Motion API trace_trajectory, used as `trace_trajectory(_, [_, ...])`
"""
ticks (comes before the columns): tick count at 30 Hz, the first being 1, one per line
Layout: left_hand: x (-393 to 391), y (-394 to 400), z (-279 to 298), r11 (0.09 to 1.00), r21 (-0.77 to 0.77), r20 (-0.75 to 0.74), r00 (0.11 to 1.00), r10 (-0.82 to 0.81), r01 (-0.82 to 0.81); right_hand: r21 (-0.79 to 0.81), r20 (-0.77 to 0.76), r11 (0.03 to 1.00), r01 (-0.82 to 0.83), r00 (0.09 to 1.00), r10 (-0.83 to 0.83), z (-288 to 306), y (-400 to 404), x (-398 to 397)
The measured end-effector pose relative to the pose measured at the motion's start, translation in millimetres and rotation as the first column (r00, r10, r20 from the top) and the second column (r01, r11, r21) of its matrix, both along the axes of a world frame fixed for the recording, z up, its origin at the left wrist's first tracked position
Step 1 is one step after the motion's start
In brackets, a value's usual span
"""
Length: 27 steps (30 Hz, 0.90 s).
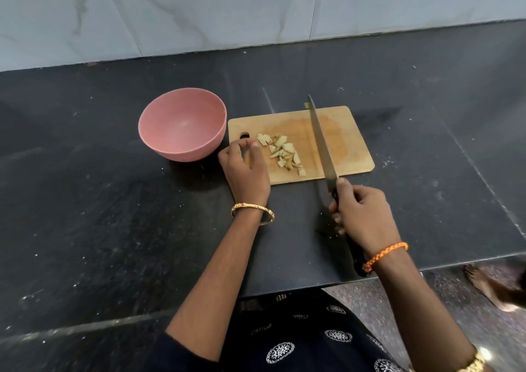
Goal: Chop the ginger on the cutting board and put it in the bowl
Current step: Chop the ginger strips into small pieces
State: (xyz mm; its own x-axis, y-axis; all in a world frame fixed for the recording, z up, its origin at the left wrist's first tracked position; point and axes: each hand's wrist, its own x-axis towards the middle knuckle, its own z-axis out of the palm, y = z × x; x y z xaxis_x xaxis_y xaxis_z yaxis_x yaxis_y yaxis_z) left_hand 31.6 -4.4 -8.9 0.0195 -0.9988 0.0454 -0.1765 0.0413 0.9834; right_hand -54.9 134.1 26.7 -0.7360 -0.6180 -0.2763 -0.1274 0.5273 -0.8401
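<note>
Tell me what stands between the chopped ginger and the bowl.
Only the left hand, resting on the cutting board's left end, lies between the ginger pieces and the pink bowl. Nothing else visible.

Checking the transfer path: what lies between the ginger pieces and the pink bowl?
In the head view, the left hand on the cutting board's left edge lies between the ginger pieces and pink bowl.

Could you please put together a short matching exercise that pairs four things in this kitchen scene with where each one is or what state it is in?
Things:
1. bowl
2. ginger pieces
3. knife
4. left hand

States:
A. gripped by the right hand, blade over the cutting board
B. empty, on the counter left of the board
C. curled at the board's left edge
D. chopped, lying on the board

Pairs: 1-B, 2-D, 3-A, 4-C
</note>
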Motion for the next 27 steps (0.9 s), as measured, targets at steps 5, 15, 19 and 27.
trace_trajectory(5, [-4.9,9.6,2.5,0.972,-0.181,0.375,0.924,-0.074,0.151,-0.009,0.165,0.999,0.032,0.986,-0.030,-4.7,9.5,-8.6])
trace_trajectory(15, [-11.6,18.2,3.8,0.905,-0.168,0.718,0.677,-0.160,0.392,0.005,0.203,1.000,-0.007,0.979,0.006,-3.4,10.0,-9.1])
trace_trajectory(19, [-12.4,15.6,6.0,0.900,-0.197,0.711,0.689,-0.142,0.389,0.001,0.222,1.000,0.018,0.975,-0.018,-0.2,10.2,-15.2])
trace_trajectory(27, [-21.2,6.9,2.8,0.905,-0.235,0.736,0.673,-0.073,0.354,0.014,0.223,1.000,0.003,0.975,-0.006,3.2,5.6,-18.3])
